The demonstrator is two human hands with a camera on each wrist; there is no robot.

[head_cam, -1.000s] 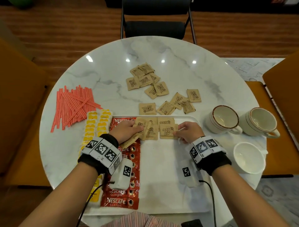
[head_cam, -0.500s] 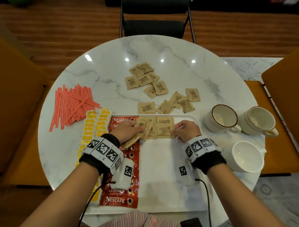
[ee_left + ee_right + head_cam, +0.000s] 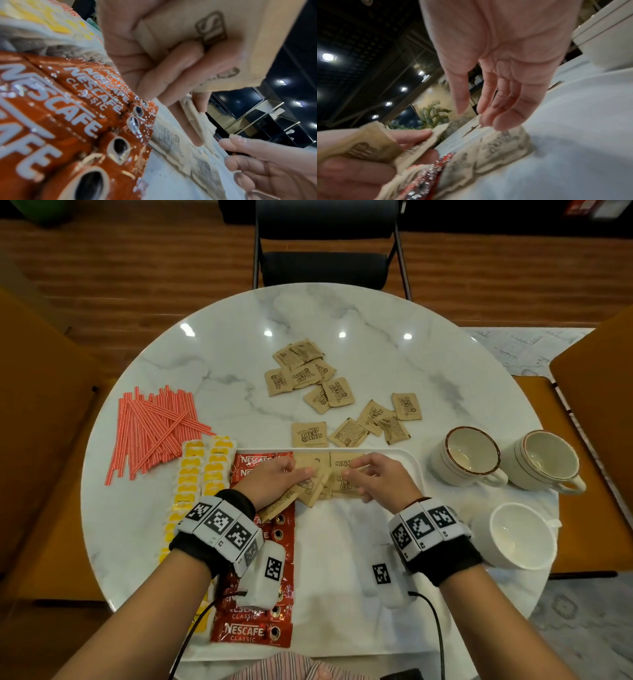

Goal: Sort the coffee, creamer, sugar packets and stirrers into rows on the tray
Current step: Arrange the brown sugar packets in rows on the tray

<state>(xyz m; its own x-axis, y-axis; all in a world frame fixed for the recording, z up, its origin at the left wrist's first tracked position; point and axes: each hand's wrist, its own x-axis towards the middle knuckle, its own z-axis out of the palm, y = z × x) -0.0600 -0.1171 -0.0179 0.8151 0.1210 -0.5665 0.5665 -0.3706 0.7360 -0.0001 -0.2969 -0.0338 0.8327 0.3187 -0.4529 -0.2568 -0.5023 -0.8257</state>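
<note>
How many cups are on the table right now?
3, all right of the tray: a brown-rimmed cup nearest it, a second cup beside that, and a plain white cup nearer the person. None seems hidden.

Left hand (image 3: 270, 481) curled in a grip, right hand (image 3: 380, 477) loosely extended, empty.

Three empty cups right of tray: brown-rimmed cup (image 3: 469, 455), second cup (image 3: 544, 460), white cup (image 3: 517, 534). Black chair (image 3: 327, 265) behind marble table (image 3: 359, 313).
</note>
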